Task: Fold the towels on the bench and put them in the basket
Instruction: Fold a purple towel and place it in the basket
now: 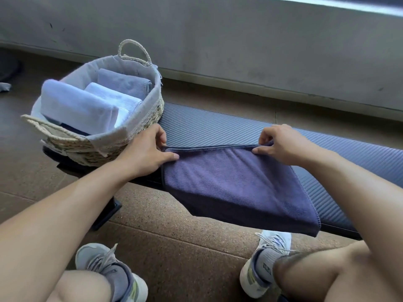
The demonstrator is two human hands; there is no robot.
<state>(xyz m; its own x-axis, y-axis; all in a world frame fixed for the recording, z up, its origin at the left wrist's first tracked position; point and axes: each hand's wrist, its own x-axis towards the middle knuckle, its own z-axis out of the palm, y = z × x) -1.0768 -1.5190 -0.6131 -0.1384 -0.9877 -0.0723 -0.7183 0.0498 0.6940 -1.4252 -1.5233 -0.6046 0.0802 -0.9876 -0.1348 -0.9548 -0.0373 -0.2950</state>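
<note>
Head view: purple towel (235, 184) on worktop (218, 127), near edge overhanging toward floor. Left hand (148, 153) and right hand (281, 144) each pinch far corner, doubled edge taut between. Soft, light, limp; best held at corners. Long axis runs along worktop. Basket (139, 125) just left, holding folded towels (78, 105)

Bench (218, 125) under basket (139, 125), towel (229, 182)

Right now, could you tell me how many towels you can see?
5, and more may be hidden: one purple towel on the bench, pinched by both hands; three folded ones in the basket, with a dark one partly showing beneath.
</note>
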